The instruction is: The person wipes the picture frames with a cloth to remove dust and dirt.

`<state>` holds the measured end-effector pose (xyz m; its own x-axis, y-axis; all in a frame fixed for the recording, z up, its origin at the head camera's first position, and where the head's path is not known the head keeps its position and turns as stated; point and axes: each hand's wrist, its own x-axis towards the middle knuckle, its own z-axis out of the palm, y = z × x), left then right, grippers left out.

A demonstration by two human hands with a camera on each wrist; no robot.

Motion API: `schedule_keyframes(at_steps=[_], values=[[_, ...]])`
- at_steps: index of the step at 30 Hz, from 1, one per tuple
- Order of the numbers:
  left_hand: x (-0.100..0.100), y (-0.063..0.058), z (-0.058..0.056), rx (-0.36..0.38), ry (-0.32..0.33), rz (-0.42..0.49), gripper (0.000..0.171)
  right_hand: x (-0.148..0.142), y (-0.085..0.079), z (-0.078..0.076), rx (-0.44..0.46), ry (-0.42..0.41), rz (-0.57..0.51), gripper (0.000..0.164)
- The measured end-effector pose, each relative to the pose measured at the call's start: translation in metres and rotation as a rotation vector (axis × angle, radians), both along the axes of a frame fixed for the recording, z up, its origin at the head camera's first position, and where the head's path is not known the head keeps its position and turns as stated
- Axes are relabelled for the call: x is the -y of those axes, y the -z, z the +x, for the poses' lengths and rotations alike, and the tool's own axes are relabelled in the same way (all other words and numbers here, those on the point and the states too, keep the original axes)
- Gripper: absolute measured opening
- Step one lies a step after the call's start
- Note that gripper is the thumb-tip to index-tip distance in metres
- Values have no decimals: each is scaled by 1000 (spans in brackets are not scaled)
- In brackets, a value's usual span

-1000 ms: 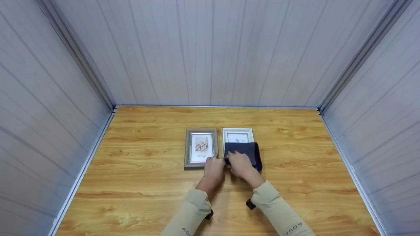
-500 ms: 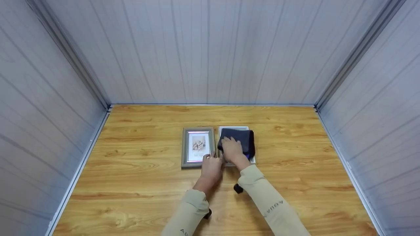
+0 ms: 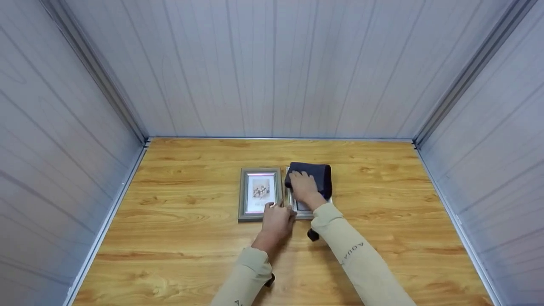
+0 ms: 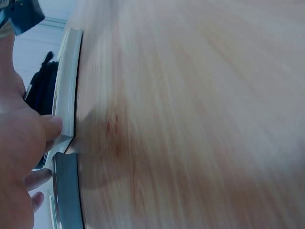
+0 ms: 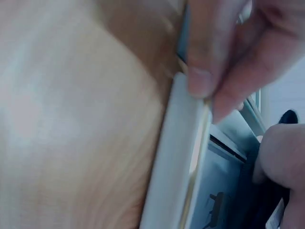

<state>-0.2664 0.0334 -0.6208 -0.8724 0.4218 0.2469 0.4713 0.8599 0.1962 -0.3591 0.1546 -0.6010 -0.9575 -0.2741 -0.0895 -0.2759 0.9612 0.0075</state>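
Note:
Two picture frames lie side by side on the wooden table. A silver-white picture frame (image 3: 304,217) is on the right, mostly hidden under a folded dark cloth (image 3: 321,170). My right hand (image 3: 305,187) lies on top of this cloth, its fingers stretched forward and pressing it onto the frame. My left hand (image 3: 278,221) pinches the white frame's near left corner; in the right wrist view its thumb and a finger (image 5: 202,83) meet there. To the left is a grey-brown picture frame (image 3: 243,195) with a flower print, partly covered by my left fingers.
The wood-grain tabletop (image 3: 187,238) extends around both frames. Pale panel walls (image 3: 272,68) rise at the back and both sides. A dark band or device (image 3: 313,234) shows under the right sleeve, and another (image 3: 270,279) under the left.
My right hand has slid the cloth away from me over the white frame, from its near half to its far half. My left hand stays at the near corner.

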Motion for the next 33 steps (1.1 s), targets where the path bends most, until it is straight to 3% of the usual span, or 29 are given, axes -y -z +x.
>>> schedule_keyframes(at_steps=[4,9,11,16,23,30,33], values=[[-4,0,1,18,-52,7,19,-1,1,-2,-36,28,-10,53],[-6,-2,-2,-38,-86,-15,13,6,2,-1,-65,208,41,41],[-7,-3,-2,-67,-98,-28,12,11,3,-1,-61,197,38,37],[-12,-8,-2,-111,-118,-56,13,10,2,-4,-43,67,-14,39],[-14,-11,-6,-32,-110,-46,17,-7,-10,-9,-15,237,68,43],[-18,-9,-7,-47,-90,-54,18,-4,-11,-10,10,86,35,46],[-18,-9,-7,-30,-98,-44,16,-10,-12,-8,1,116,36,45]])
